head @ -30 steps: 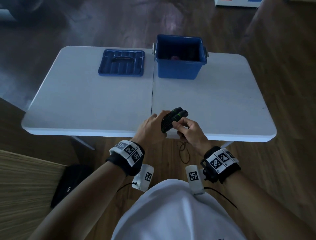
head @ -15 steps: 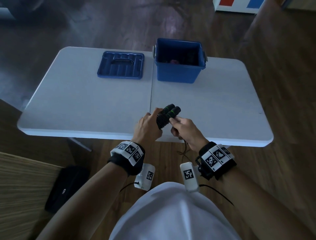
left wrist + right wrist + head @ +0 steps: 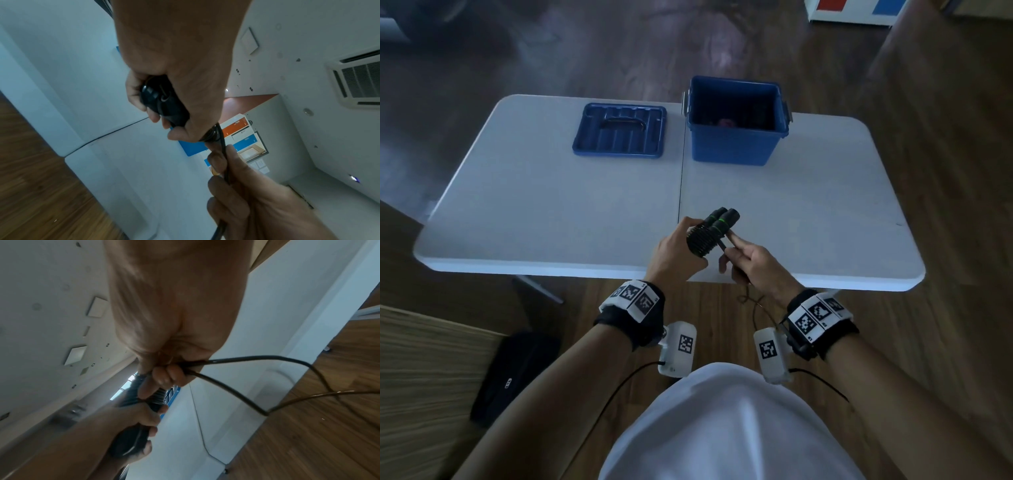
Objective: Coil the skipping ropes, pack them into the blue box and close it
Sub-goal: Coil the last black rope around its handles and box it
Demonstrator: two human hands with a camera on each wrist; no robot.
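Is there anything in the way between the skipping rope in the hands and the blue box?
Nothing visible. The left hand grips the skipping rope handles and the right hand holds the cord. Bare white table lies between them and the blue box, which stands open; its lid sits off to the left.

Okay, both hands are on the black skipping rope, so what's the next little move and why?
Probably another wrap. The left hand grips the handles, already partly wound; the right hand holds the cord, whose slack hangs below the table edge. The blue box stands open.
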